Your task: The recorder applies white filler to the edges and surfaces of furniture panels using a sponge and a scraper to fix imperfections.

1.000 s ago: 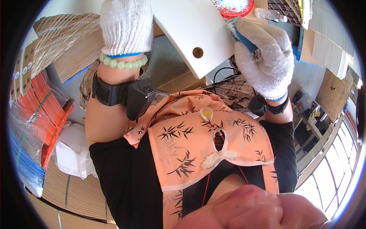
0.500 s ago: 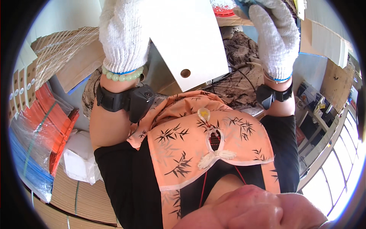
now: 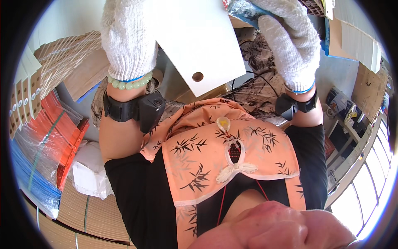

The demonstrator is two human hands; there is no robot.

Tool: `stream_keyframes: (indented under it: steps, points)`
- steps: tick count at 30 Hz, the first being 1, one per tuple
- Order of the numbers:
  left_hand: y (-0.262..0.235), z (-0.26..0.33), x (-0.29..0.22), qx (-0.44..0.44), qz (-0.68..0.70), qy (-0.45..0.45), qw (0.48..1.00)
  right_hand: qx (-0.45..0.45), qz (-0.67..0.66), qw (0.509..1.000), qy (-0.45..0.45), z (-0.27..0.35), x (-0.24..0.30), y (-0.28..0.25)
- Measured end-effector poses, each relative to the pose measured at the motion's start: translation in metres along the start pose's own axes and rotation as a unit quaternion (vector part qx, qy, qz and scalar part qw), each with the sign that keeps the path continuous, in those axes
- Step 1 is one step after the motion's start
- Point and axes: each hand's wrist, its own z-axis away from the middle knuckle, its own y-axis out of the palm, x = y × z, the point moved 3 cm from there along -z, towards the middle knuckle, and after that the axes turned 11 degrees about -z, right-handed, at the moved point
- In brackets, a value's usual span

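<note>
A white flat board (image 3: 207, 50) with one round hole near its near end hangs tilted in front of me. My left hand (image 3: 129, 39), in a white knitted glove, is closed on the board's left edge; its fingertips blend into the bright white surface. My right hand (image 3: 290, 43), gloved the same way, is closed around a blue thing with whitish smears (image 3: 244, 11), whose kind I cannot make out. That blue thing is beside the board's upper right edge. The board's far end lies outside the picture.
On the left stand several white strips with holes (image 3: 25, 99) and plastic-wrapped orange and blue pieces (image 3: 58, 137). A crumpled white bag (image 3: 89, 170) lies nearby. A dark cable (image 3: 259, 76) loops below the board. At right are stacked panels (image 3: 352, 37) and a shelf (image 3: 346, 124).
Both hands and the board have shifted slightly left. The right hand has come down and left, bringing the blue thing closer to the board's edge and further into view.
</note>
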Motion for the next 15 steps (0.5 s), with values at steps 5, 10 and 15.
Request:
stream_keyframes:
  steps: [5, 10, 15]
  points:
    - [0.016, 0.003, -0.016, 0.080, 0.133, -0.044, 0.987, 0.013, 0.119, 0.993, 0.018, -0.005, 0.009, -0.004]
    - [0.023, 0.008, -0.035, 0.039, 0.077, -0.041, 0.995, 0.015, 0.103, 0.994, 0.036, -0.004, 0.008, -0.007]
    - [0.031, 0.010, -0.032, 0.063, 0.124, -0.073, 0.988, -0.173, -0.258, 0.934, 0.176, 0.000, -0.014, 0.001]
